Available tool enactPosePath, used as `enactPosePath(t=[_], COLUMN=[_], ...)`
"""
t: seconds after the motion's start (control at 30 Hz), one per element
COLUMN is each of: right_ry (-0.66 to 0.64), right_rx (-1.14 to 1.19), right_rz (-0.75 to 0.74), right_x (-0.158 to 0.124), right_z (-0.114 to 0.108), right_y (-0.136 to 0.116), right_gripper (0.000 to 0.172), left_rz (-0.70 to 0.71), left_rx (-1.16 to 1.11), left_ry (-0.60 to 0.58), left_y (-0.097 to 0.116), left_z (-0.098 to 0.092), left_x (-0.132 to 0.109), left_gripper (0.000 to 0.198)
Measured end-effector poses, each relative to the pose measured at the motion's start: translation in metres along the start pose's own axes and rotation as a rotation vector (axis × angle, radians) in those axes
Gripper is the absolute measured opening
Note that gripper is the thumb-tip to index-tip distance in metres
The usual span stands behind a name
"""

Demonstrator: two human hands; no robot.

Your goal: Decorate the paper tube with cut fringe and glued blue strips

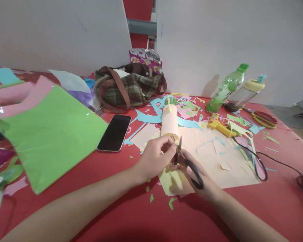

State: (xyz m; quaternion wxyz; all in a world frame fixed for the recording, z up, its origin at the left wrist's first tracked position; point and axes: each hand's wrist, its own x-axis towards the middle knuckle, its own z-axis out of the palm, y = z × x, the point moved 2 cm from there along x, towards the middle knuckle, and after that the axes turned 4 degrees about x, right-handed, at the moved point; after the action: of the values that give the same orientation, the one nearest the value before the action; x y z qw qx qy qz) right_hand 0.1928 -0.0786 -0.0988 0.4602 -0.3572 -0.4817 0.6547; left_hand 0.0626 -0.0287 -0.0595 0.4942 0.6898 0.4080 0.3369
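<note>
My right hand (200, 179) holds a pair of black-handled scissors (197, 176), its blades spread and pointing away from me. Beside the blades, my left hand (155, 156) is closed in a pinch; what lies between its fingertips is too small and hidden to make out. Just beyond both hands lies a cylinder wrapped in pale peach paper (169, 119), with a green end and a thin yellow strip on it. Under my hands are a pale yellow sheet (175, 186) and a large peach sheet (232, 176).
A phone (114, 132) and green sheets (55, 134) lie left. Behind stands a plaid bag (138, 87). To the right are a yellow glue gun (221, 126) with a black cord, a green bottle (227, 89), a tilted cup (246, 94) and pliers (264, 119). Paper scraps litter the red table.
</note>
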Motion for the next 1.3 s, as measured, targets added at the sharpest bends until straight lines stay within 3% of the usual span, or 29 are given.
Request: enactPosePath(t=[1.0,1.3], right_ry=[-0.026,-0.028], right_rx=[0.034,0.008], right_rz=[-0.002,0.01], right_x=[0.0009,0.0025], right_z=[0.0032,0.0044], right_y=[-0.0018,-0.0047], right_gripper=[0.032,0.036], left_rz=[-0.021,0.0], left_rx=[-0.023,0.006], left_ry=[0.025,0.0], left_y=[-0.0029,0.0016], left_z=[0.0027,-0.0008], left_x=[-0.0017,0.0005], left_gripper=[0.018,0.019])
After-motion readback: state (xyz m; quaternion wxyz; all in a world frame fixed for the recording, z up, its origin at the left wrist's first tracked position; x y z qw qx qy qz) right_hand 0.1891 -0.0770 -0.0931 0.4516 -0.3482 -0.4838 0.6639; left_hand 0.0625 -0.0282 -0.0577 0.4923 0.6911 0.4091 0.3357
